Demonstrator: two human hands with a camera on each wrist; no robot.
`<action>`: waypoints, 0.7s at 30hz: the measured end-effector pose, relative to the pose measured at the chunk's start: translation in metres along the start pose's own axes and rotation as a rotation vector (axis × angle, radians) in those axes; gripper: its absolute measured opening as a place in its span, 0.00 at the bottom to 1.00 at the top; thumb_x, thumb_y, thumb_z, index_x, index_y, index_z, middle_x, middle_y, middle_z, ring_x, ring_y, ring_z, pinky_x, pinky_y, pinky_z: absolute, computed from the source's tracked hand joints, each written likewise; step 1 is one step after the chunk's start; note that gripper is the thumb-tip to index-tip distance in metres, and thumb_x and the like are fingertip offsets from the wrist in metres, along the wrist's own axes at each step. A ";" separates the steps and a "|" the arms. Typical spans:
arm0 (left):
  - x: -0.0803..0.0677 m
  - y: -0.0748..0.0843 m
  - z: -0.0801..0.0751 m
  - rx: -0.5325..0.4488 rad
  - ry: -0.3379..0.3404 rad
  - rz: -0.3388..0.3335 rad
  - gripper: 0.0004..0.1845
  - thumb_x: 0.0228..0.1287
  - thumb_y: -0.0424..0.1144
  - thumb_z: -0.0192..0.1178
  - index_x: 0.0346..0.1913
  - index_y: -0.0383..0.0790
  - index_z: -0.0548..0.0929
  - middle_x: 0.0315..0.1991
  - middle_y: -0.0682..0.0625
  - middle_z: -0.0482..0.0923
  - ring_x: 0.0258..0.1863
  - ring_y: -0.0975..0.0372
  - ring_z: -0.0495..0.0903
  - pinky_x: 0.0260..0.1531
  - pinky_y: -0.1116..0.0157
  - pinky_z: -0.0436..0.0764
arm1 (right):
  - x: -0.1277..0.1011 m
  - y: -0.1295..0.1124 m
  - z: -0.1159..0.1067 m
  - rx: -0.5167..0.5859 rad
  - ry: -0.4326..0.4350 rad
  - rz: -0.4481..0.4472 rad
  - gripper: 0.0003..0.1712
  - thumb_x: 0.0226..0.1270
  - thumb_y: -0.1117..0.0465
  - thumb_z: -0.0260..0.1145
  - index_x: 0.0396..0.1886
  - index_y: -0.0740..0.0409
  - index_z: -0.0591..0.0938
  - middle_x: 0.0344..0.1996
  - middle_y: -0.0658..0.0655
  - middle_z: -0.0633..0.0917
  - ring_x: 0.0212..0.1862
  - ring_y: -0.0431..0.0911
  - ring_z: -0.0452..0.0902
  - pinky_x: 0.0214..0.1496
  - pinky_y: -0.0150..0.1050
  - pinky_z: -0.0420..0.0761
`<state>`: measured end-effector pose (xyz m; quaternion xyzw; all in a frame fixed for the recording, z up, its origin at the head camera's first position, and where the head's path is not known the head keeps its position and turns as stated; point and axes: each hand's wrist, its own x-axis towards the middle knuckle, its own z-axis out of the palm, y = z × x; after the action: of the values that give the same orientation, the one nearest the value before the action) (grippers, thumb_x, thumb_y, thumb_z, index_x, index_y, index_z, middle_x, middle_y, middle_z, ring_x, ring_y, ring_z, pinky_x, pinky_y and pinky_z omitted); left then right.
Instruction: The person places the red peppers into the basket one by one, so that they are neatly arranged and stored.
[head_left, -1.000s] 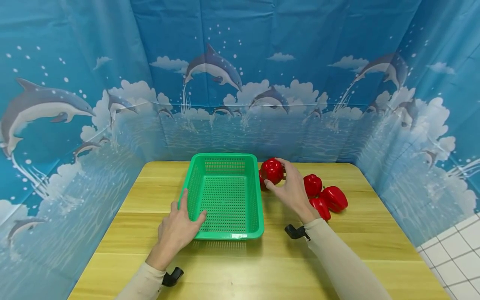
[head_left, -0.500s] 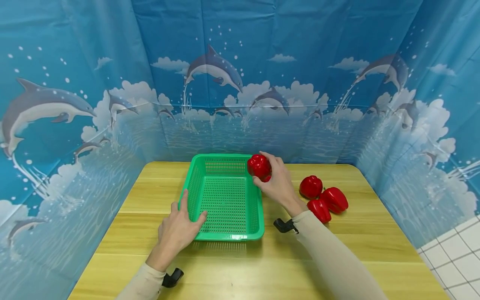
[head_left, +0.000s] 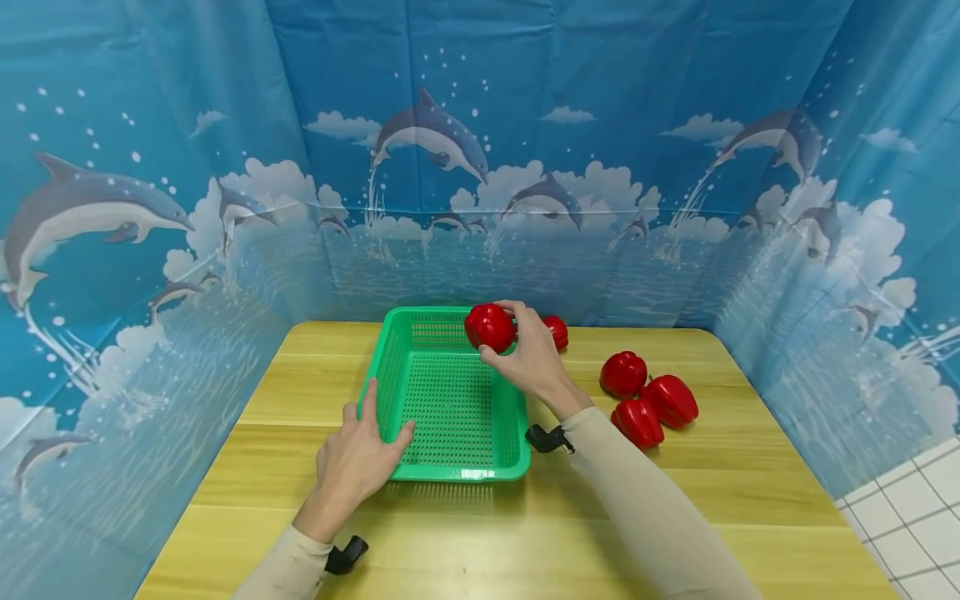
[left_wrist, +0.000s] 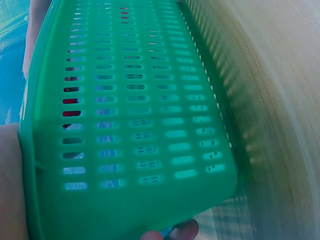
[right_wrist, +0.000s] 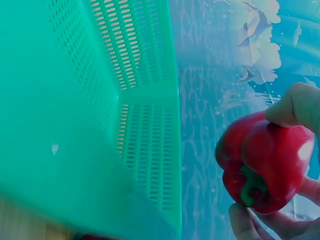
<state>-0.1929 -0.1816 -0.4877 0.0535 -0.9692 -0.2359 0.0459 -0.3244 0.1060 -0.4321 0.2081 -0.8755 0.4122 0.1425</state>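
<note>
A green perforated plastic basket [head_left: 450,474] stands on the wooden table. My left hand [head_left: 356,462] holds it at the front left corner, thumb over the rim; in the left wrist view its fingertips [left_wrist: 183,230] show at the bottom edge of the basket wall. Between thumb and fingers my right hand [head_left: 530,360] grips a red bell pepper [head_left: 487,327], raised over the basket's back right corner. The right wrist view shows this pepper's green stem [right_wrist: 252,186]. Partly hidden behind the right hand, another red bell pepper [head_left: 557,332] lies just right of the basket.
Three more red bell peppers [head_left: 670,400] lie grouped on the right of the table [head_left: 720,492]. A blue dolphin-print curtain [head_left: 465,267] encloses the back and sides. White tiles [head_left: 915,508] show at the lower right.
My right hand has lifted the bell pepper from beside the basket and carried it left over the basket's back right corner. The left hand and basket have stayed put.
</note>
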 end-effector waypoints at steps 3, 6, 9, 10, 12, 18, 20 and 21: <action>0.000 0.000 0.000 0.002 0.001 0.002 0.59 0.83 0.71 0.62 0.99 0.48 0.45 0.77 0.24 0.74 0.15 0.54 0.70 0.15 0.61 0.68 | 0.004 -0.003 0.003 -0.003 -0.013 -0.018 0.42 0.75 0.51 0.77 0.85 0.52 0.75 0.71 0.63 0.85 0.68 0.60 0.83 0.61 0.60 0.94; 0.000 0.000 0.000 0.000 0.004 0.004 0.59 0.82 0.72 0.62 0.99 0.48 0.45 0.76 0.24 0.74 0.15 0.54 0.70 0.15 0.60 0.68 | 0.008 -0.006 0.005 -0.005 -0.024 -0.031 0.42 0.76 0.51 0.75 0.87 0.49 0.75 0.70 0.62 0.86 0.66 0.59 0.84 0.60 0.59 0.93; -0.001 0.000 0.000 0.002 0.005 0.003 0.59 0.82 0.72 0.62 0.99 0.48 0.46 0.76 0.24 0.75 0.16 0.54 0.70 0.15 0.60 0.68 | 0.012 -0.009 0.008 -0.001 -0.031 -0.032 0.43 0.76 0.50 0.74 0.88 0.47 0.76 0.69 0.62 0.86 0.64 0.59 0.84 0.59 0.60 0.92; -0.001 0.000 0.000 0.002 0.005 0.002 0.59 0.82 0.72 0.62 0.99 0.48 0.46 0.76 0.25 0.75 0.16 0.54 0.70 0.15 0.60 0.69 | 0.013 -0.009 0.009 0.002 -0.035 -0.029 0.43 0.77 0.50 0.73 0.89 0.46 0.76 0.69 0.63 0.85 0.64 0.60 0.84 0.59 0.60 0.92; 0.000 0.000 0.001 0.005 0.004 0.002 0.59 0.82 0.72 0.62 0.99 0.48 0.46 0.76 0.25 0.75 0.16 0.54 0.70 0.16 0.60 0.69 | 0.016 -0.011 0.012 0.010 -0.045 -0.022 0.43 0.77 0.50 0.73 0.89 0.45 0.75 0.70 0.64 0.84 0.63 0.60 0.83 0.59 0.60 0.93; 0.001 -0.001 0.001 0.010 -0.004 -0.001 0.59 0.82 0.73 0.60 0.99 0.48 0.45 0.77 0.25 0.73 0.16 0.53 0.71 0.16 0.60 0.69 | 0.026 -0.016 0.023 0.037 -0.096 0.027 0.45 0.76 0.50 0.74 0.90 0.43 0.74 0.71 0.64 0.81 0.65 0.61 0.82 0.63 0.61 0.92; 0.001 -0.001 0.001 0.009 0.002 -0.001 0.59 0.82 0.74 0.59 0.99 0.48 0.45 0.78 0.25 0.73 0.16 0.53 0.71 0.16 0.59 0.69 | 0.029 -0.017 0.027 0.049 -0.109 0.040 0.45 0.75 0.50 0.75 0.90 0.46 0.73 0.73 0.64 0.81 0.68 0.63 0.81 0.64 0.61 0.92; 0.001 -0.001 0.001 0.010 0.003 -0.002 0.59 0.82 0.74 0.59 0.99 0.49 0.45 0.78 0.26 0.73 0.16 0.53 0.71 0.16 0.60 0.69 | 0.031 -0.017 0.029 0.056 -0.116 0.046 0.46 0.75 0.50 0.76 0.90 0.49 0.72 0.74 0.63 0.81 0.69 0.63 0.81 0.64 0.61 0.92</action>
<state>-0.1937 -0.1825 -0.4890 0.0550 -0.9703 -0.2309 0.0468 -0.3458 0.0659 -0.4261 0.2156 -0.8750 0.4268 0.0761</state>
